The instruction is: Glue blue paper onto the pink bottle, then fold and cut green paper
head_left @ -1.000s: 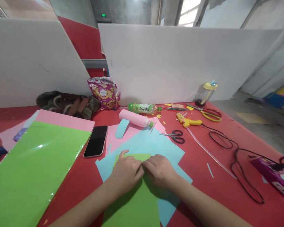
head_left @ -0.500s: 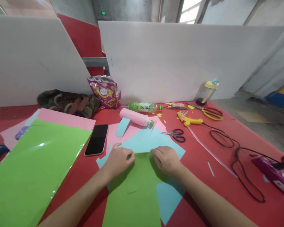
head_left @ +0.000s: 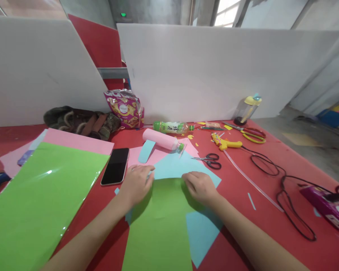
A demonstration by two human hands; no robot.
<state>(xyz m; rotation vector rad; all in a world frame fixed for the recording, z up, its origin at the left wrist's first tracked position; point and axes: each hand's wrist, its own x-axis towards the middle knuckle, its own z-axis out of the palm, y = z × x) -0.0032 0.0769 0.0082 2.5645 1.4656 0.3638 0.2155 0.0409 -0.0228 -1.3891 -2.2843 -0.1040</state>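
Note:
A sheet of green paper [head_left: 161, 229] lies in front of me, its far edge between my two hands. My left hand [head_left: 137, 184] is closed at the far left corner of the sheet, fingers curled and thumb alongside. At the far right corner my right hand [head_left: 199, 185] is closed too, its fingertips pressed together on the edge. Beneath the green sheet are pieces of light blue paper [head_left: 202, 239]. Beyond them lies a bottle wrapped in pink paper [head_left: 161, 140], a small blue paper strip [head_left: 147, 151] leaning at its side.
Black-handled scissors [head_left: 210, 161] and a yellow glue gun [head_left: 226, 143] with a looping cord lie to the right, near a purple power strip [head_left: 326, 207]. A phone [head_left: 115, 166] and green sheets in clear film [head_left: 45, 195] lie left. A green-labelled bottle [head_left: 172, 128] lies behind.
My left hand has moved slightly away from me and left, its fingers now more over the sheet's corner. My right hand and the far edge have shifted a little farther away.

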